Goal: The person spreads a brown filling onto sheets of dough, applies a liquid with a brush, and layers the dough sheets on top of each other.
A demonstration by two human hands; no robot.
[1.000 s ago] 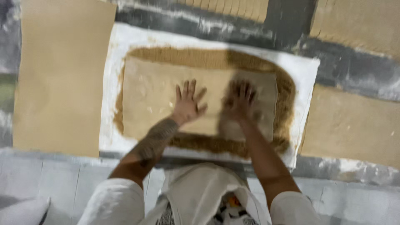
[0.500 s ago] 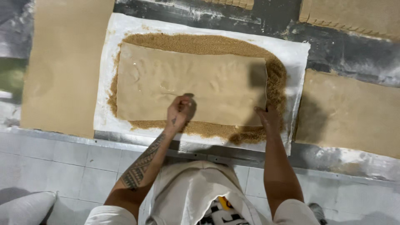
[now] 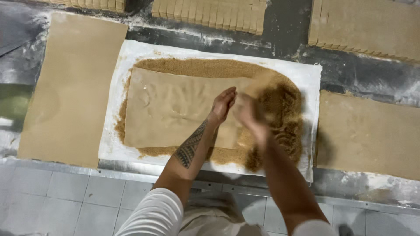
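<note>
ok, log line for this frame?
left hand and right hand: together, raised | below: flat tan dough sheet on brown crumbs, white cloth

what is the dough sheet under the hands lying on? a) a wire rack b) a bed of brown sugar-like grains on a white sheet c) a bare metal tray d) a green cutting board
b: the dough sheet rests on brown grains spread over a white sheet, with the left hand and right hand raised together above it.

Matt smooth dough sheet [image 3: 175, 109], grainy brown crumbs [image 3: 280, 105], floury metal table [image 3: 350, 74]
</note>
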